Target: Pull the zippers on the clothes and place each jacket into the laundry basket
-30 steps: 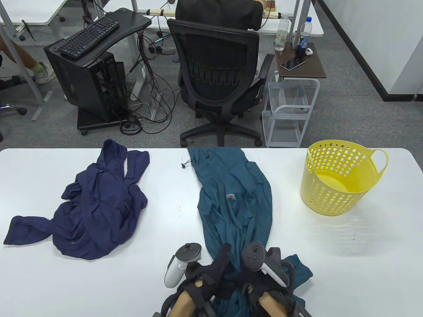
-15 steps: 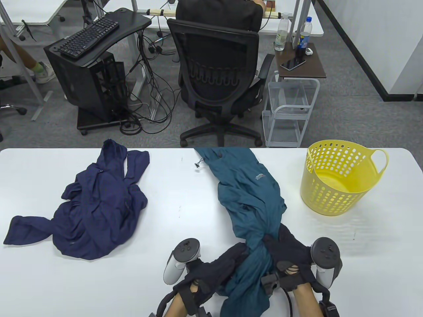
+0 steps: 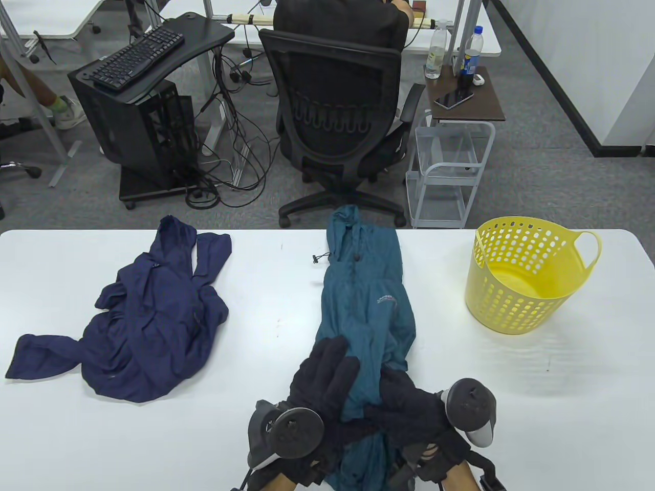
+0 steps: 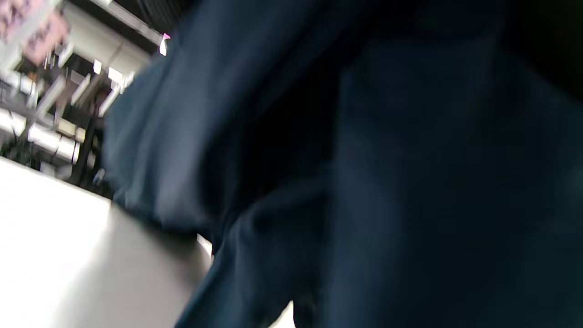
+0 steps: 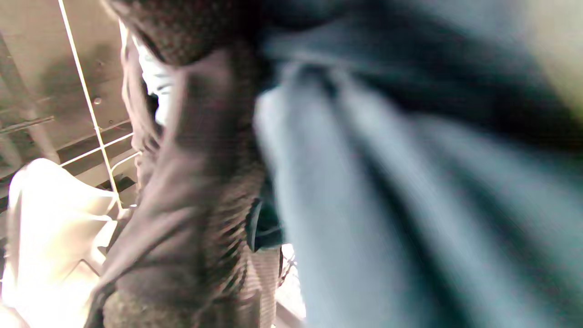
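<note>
At the bottom centre of the table view, the left hand (image 3: 327, 378) lies with straight, spread fingers flat on the lower part of the teal jacket (image 3: 366, 302), pressing the cloth without curling round it. The right hand (image 3: 409, 404) sits just beside it, reaching across the bunched lower fabric; its fingers look curled into the folds, grasping the jacket. Both wrist views are blurred and show only dark cloth close up, so they do not settle the grip further.

The teal jacket runs as a long strip from the bottom centre of the frame up to the table's (image 3: 563, 409) far edge, its hood hanging just over that edge. A small chest logo shows on it, too small to read. A drawcord toggle lies on the white surface just left of the hood.

The navy jacket (image 3: 148, 317) lies crumpled at the left of the frame, well apart from the hands. The yellow laundry basket (image 3: 522, 302) stands upright at the right, with nothing visible inside it. Bare white tabletop lies between the teal jacket and the basket, and along the lower right.
</note>
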Available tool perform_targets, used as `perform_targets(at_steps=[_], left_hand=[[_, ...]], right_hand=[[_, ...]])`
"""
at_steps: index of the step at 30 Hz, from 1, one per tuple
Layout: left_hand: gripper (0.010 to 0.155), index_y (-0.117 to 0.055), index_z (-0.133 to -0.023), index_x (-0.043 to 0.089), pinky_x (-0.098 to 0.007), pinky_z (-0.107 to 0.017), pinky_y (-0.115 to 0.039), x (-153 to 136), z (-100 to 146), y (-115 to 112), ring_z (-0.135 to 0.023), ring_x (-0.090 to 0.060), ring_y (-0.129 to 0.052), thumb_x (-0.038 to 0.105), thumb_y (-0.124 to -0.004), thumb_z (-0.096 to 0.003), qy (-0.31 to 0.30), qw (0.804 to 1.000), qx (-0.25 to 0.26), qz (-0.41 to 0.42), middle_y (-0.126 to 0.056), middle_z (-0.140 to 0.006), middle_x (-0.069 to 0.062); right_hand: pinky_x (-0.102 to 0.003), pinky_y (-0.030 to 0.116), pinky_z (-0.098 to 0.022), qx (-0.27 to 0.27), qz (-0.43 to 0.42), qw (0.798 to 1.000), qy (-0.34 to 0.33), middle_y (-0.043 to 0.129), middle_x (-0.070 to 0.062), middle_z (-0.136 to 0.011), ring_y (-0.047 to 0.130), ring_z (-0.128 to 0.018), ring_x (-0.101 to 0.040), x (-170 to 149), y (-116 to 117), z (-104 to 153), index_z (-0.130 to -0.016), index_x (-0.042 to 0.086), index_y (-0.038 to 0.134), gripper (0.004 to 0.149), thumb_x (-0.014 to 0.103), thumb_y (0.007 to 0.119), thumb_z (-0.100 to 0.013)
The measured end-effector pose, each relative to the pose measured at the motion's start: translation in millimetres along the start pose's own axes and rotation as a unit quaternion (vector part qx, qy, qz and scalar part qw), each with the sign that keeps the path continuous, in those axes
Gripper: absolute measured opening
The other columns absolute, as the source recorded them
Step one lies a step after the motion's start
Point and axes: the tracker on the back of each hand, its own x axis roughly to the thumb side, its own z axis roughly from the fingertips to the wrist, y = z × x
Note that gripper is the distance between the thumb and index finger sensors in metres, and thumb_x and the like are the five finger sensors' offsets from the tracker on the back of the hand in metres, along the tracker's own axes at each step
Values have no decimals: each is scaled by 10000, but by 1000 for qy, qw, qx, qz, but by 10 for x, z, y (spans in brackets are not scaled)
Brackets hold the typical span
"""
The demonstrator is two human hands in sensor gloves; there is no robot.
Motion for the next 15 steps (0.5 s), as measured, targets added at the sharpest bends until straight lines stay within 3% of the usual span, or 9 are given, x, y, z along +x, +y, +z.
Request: perform_targets(at_steps=[2, 5, 8, 9, 11, 13, 15], left_hand=[[907, -454, -995, 549, -448, -608, -789, -29, 17, 94, -765, -111, -951, 630, -947, -238, 13, 999, 31, -3, -743, -1035, 155], [795, -619, -942, 497, -391, -490, -878, -71, 3, 147, -539, -49, -1041, 580, -982, -240, 25, 998, 44, -27, -921, -848, 171], [705, -701, -902, 463, -402, -457, -888, -98, 10, 155, -477, -70, -1053, 532, -988, -262, 40, 998, 51, -13, -975, -765, 157], [697, -704, -899, 465, -402, -458, -888, -105, 9, 159, -476, -68, -1051, 532, -985, -264, 36, 998, 49, -19, -975, -763, 159], [689, -701, -899, 470, -404, -468, -881, -90, 5, 151, -486, -70, -1045, 527, -981, -272, 26, 999, 38, -14, -969, -771, 160], [683, -696, -900, 477, -409, -487, -869, -26, 5, 132, -506, -71, -1037, 522, -977, -279, 9, 1000, 29, -7, -962, -779, 164], [678, -684, -902, 488, -408, -512, -857, 78, 7, 116, -537, -62, -1027, 528, -968, -287, -19, 1000, 20, -4, -954, -791, 177]], right_hand=[[-566, 472, -716, 22, 64, 998, -4, 619, -36, -1035, 467, -948, -360, 21, -15, -14, -970, 256, 793, 486, 336, 808, -491], [-614, 489, -703, 84, 33, 996, 13, 591, -75, -1081, 490, -977, -389, -8, -46, -16, -1045, 203, 696, 621, 430, 824, -482], [-571, 656, -649, -7, 50, 998, 25, 790, -22, -1015, 737, -923, -367, -57, -292, 42, -921, 268, 871, 523, 495, 877, -450], [-552, 675, -638, -50, 55, 997, 29, 779, -27, -1022, 743, -920, -366, -78, -356, 73, -933, 268, 853, 546, 499, 894, -440], [-571, 604, -682, -78, 81, 993, 38, 570, -56, -1150, 577, -1013, -398, -108, -365, 85, -1064, 245, 647, 785, 543, 937, -398], [-619, 417, -745, -14, 146, 988, 55, 254, -59, -1219, 271, -1072, -428, -159, -275, 39, -1131, 229, 365, 1061, 651, 932, -340], [-676, 269, -746, 83, 182, 977, 77, 62, -44, -1210, 80, -1071, -435, -229, -96, -6, -1119, 236, 167, 1203, 703, 927, -312]])
